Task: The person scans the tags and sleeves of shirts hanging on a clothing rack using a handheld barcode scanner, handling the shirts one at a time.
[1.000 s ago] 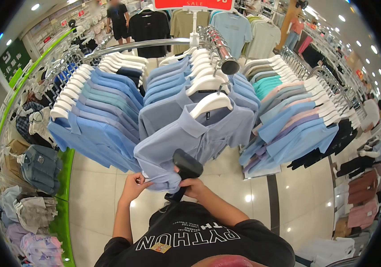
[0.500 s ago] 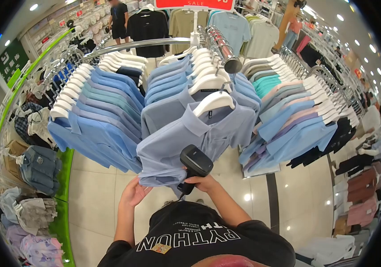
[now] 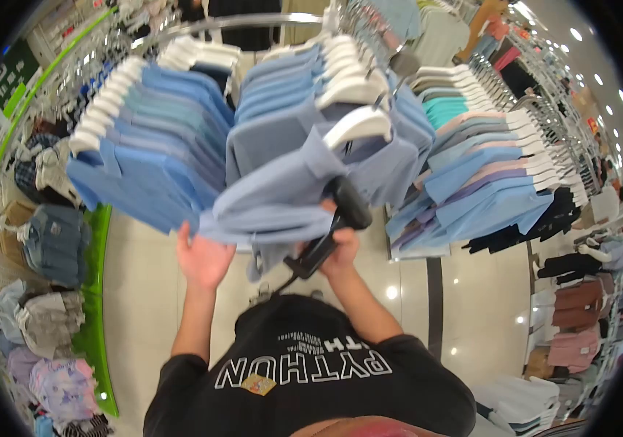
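A grey-blue collared shirt hangs on a white hanger at the front of the middle row. Its lower part is lifted and folded toward me. My left hand is palm up at the shirt's left lower edge, thumb apart, with fingertips partly hidden by cloth. In my right hand is a black barcode scanner, gripped by its handle, with the head against the shirt front. A cable trails down from the handle. Motion blurs the shirt and both hands.
Blue shirts hang in a row on the left. More shirts, turquoise, pink and blue, hang on the right. A curved chrome rail runs above. Pale floor tiles lie below; a green-edged display stands at left.
The shirt's lower part has been raised and spread out sideways. My left hand has moved left and up, and the scanner has moved right and up. The camera view has tilted downward.
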The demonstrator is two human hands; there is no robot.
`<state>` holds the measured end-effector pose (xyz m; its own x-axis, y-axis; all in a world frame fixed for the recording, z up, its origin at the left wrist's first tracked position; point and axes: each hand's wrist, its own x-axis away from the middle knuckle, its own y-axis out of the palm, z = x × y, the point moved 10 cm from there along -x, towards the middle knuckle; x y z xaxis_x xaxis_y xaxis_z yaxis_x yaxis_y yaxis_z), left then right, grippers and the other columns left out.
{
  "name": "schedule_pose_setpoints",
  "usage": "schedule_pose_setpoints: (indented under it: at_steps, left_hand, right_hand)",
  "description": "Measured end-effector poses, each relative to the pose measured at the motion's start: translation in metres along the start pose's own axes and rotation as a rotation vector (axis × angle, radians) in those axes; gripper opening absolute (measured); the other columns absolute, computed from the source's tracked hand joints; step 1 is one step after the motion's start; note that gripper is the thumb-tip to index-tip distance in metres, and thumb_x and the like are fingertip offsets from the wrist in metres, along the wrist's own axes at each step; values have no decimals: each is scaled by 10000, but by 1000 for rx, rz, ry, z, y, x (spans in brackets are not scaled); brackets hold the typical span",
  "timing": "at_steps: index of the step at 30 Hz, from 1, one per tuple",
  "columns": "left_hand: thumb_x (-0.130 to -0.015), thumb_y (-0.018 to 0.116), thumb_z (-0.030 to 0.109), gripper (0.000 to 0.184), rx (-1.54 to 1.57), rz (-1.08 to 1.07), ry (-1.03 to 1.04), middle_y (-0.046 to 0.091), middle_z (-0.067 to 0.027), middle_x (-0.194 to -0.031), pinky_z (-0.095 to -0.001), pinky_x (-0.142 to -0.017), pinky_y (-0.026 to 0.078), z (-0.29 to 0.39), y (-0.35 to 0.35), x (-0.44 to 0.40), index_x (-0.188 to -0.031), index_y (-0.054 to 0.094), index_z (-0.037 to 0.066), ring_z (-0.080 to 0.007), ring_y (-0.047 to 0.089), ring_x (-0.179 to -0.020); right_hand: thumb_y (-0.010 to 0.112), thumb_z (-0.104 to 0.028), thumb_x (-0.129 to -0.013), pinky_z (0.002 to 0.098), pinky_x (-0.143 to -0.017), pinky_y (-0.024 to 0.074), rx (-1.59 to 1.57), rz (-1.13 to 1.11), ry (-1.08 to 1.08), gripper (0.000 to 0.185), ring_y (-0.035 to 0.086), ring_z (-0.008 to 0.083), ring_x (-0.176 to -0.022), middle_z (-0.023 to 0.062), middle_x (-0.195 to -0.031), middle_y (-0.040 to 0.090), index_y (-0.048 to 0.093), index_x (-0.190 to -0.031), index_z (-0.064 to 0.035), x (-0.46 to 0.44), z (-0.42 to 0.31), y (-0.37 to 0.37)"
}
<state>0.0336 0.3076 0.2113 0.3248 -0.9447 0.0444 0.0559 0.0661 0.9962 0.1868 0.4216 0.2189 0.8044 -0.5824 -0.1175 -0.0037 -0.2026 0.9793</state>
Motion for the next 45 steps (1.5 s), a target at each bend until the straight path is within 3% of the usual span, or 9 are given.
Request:
schedule_pose_setpoints:
  at_steps: [8,11,17,20,23,25,34,40,45]
  left_hand:
    - [-870,482,539,736,165,-359,48,418,-183,-1394,-476,-1110,191,12,46,22,-1312,360,-37,-315,353,-1307]
    - [-867,478,550,748,130,-486,7,422,-184,-1386,-478,-1110,188,9,66,30,-1321,355,-32,-314,362,-1302]
    - [-825,633,364,548,-274,-99,198,533,-147,-1224,-399,-1009,338,12,53,28,-1214,463,16,-252,473,-1173]
    - [-754,685,82,227,-1352,45,597,556,-42,-856,-255,-716,411,47,29,41,-913,530,40,-119,523,-800]
    - [-695,601,-100,216,-1451,262,763,372,54,-630,-199,-519,271,69,24,57,-732,465,63,-30,332,-561]
    - [-693,585,-100,193,-1553,341,848,357,62,-609,-195,-495,251,86,11,65,-749,489,58,-25,307,-532]
    - [-739,649,-42,296,-1805,234,515,509,12,-762,-213,-598,427,65,38,39,-1013,589,55,-63,518,-723]
    - [-767,677,29,311,-1950,61,812,583,-65,-930,-285,-705,461,54,105,13,-1062,583,49,-165,570,-864]
    - [-781,709,124,414,-2243,-189,1048,577,-120,-1073,-364,-870,418,-2,171,-29,-1148,541,35,-268,546,-1013]
  right_hand:
    - [594,-116,-608,467,-856,388,-67,-294,135,404,530,182,-1005,-66,-1022,498,424,-950,-246,-5,11,69]
    - [566,-103,-626,557,-1017,339,-153,-349,161,398,434,261,-1229,60,-1231,479,422,-976,-230,-4,15,66]
    - [614,-76,-666,375,-794,429,-19,-220,161,410,521,176,-998,7,-1075,538,430,-1012,-197,-6,18,52]
    - [686,0,-692,345,-774,473,695,118,-102,458,564,202,-915,62,-963,574,498,-1099,-93,4,-1,-1]
    - [763,-19,-667,330,-765,475,1728,142,-485,376,594,192,-850,68,-942,610,613,-1011,-38,17,-19,22]
    - [761,-51,-647,332,-761,490,1579,77,-689,380,622,204,-826,76,-914,651,626,-1002,-25,24,-20,35]
    - [700,-122,-754,394,-855,463,2066,-94,-461,343,605,276,-973,118,-995,647,611,-1076,-45,49,-30,-33]
    - [667,-181,-821,392,-978,385,2110,384,-698,445,525,277,-1115,124,-1196,574,551,-1223,-32,88,-178,-77]
    - [670,-103,-779,366,-1060,293,2114,156,-973,551,416,280,-1259,152,-1377,449,496,-1294,-11,44,-211,45]
